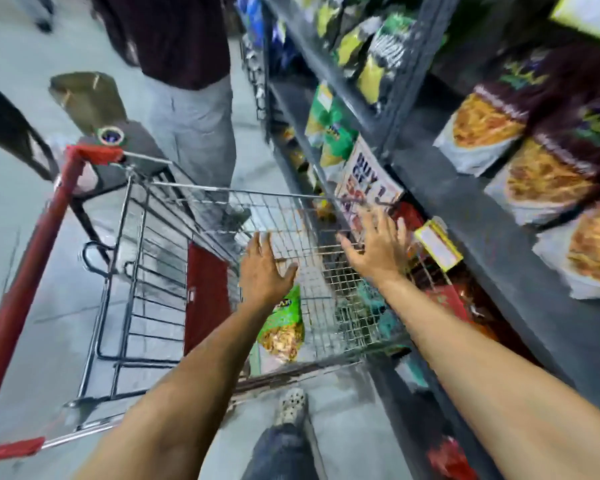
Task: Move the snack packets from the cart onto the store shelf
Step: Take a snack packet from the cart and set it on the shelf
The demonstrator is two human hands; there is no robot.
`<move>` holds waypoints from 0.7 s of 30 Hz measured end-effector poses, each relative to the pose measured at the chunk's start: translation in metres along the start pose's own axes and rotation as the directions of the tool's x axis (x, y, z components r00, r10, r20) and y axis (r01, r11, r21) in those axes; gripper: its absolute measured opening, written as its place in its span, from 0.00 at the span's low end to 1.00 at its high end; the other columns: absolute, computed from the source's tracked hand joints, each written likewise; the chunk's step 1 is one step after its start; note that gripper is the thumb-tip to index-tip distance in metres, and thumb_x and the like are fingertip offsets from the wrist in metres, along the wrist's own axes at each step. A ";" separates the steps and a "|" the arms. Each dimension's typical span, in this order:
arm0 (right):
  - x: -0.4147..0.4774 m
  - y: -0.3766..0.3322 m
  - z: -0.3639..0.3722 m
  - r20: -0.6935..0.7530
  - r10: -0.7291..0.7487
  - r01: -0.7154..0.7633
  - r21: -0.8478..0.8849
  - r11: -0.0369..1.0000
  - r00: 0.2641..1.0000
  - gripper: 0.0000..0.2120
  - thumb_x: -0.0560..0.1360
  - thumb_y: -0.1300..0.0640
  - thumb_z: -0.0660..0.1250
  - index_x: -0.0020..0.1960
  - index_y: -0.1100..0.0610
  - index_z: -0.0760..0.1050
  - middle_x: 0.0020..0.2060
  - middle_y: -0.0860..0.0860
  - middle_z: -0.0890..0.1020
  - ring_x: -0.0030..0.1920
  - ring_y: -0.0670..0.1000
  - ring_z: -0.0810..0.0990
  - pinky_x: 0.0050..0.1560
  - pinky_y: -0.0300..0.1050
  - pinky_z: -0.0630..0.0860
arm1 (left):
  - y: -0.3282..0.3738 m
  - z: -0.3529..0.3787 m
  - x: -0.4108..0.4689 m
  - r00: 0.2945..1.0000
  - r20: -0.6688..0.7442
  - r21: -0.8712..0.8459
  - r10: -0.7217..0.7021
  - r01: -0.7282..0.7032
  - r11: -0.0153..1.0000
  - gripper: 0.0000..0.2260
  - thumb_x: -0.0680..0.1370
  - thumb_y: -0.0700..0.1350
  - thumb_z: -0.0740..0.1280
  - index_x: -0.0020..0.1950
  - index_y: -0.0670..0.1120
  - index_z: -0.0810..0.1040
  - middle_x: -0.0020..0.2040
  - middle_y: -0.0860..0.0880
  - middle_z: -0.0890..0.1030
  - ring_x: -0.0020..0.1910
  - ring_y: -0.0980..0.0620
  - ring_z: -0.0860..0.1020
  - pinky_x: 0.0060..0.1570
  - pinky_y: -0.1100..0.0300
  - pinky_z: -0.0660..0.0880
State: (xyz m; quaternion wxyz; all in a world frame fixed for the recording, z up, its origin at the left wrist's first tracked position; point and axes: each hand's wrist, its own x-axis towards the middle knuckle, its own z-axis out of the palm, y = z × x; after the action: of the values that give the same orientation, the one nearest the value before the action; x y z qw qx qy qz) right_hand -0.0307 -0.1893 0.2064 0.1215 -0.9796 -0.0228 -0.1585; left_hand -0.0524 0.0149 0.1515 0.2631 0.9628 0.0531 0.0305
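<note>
A wire shopping cart [160, 271] with a red handle stands in front of me, beside the dark store shelf [471, 216] on the right. A green snack packet [284, 327] lies in the cart's basket, and a teal packet [368, 306] shows through the mesh further right. My left hand [262, 268] hovers open above the basket, just over the green packet. Over the cart's right rim, close to the shelf, my right hand [378, 244] is spread open. Neither hand holds anything. Maroon snack packets [534, 140] fill the shelf at right.
Another person [187, 98] in grey trousers stands at the cart's far end. A "buy 1" sign [368, 181] and a yellow price tag [437, 244] hang on the shelf edge. Red packets [447, 299] sit on the low shelf. My shoe [291, 407] is under the cart's near end.
</note>
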 end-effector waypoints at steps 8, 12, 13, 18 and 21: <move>0.001 0.001 0.133 0.444 0.138 -0.223 0.145 0.964 0.885 0.24 0.74 0.44 0.63 0.65 0.56 0.69 0.67 0.55 0.71 0.63 0.58 0.73 0.60 0.53 0.72 | -0.095 0.084 0.017 0.663 0.436 -0.017 -0.608 0.682 0.731 0.31 0.73 0.59 0.67 0.67 0.38 0.67 0.63 0.36 0.75 0.62 0.37 0.75 0.57 0.51 0.73; -0.011 -0.001 0.199 0.834 0.141 -0.352 0.067 0.934 0.534 0.29 0.76 0.43 0.60 0.72 0.56 0.59 0.69 0.59 0.67 0.65 0.60 0.72 0.66 0.53 0.69 | -0.126 0.142 0.003 0.452 0.634 0.105 -0.628 0.754 0.648 0.29 0.76 0.58 0.64 0.63 0.33 0.70 0.63 0.34 0.75 0.61 0.38 0.75 0.56 0.52 0.74; -0.013 0.000 0.207 0.884 0.125 -0.366 0.055 0.929 0.450 0.30 0.77 0.43 0.60 0.72 0.56 0.58 0.71 0.59 0.66 0.67 0.60 0.70 0.68 0.52 0.66 | -0.126 0.146 0.002 0.435 0.654 0.124 -0.619 0.745 0.655 0.26 0.77 0.56 0.63 0.61 0.33 0.71 0.61 0.35 0.76 0.59 0.39 0.76 0.54 0.54 0.75; -0.030 -0.004 0.257 0.979 0.147 -0.466 -0.064 0.882 0.143 0.27 0.79 0.46 0.57 0.73 0.56 0.58 0.73 0.55 0.62 0.72 0.59 0.63 0.71 0.50 0.63 | -0.142 0.185 -0.005 0.378 0.710 0.066 -0.595 0.805 0.590 0.18 0.77 0.48 0.66 0.55 0.33 0.75 0.51 0.36 0.79 0.47 0.46 0.77 0.39 0.62 0.77; -0.050 -0.008 0.278 0.984 0.167 -0.501 -0.115 0.858 0.059 0.28 0.77 0.45 0.60 0.71 0.58 0.60 0.71 0.56 0.67 0.67 0.60 0.69 0.65 0.55 0.72 | -0.174 0.225 -0.026 0.392 0.756 -0.025 -0.524 0.818 0.575 0.36 0.66 0.67 0.66 0.54 0.35 0.77 0.51 0.35 0.81 0.51 0.36 0.80 0.53 0.44 0.78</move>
State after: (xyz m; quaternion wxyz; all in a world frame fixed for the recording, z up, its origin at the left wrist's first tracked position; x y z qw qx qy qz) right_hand 0.0057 -0.1140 -0.0633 0.2361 -0.7933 0.1131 0.5497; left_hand -0.0734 0.0472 -0.1313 0.4392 0.7155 0.3400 -0.4237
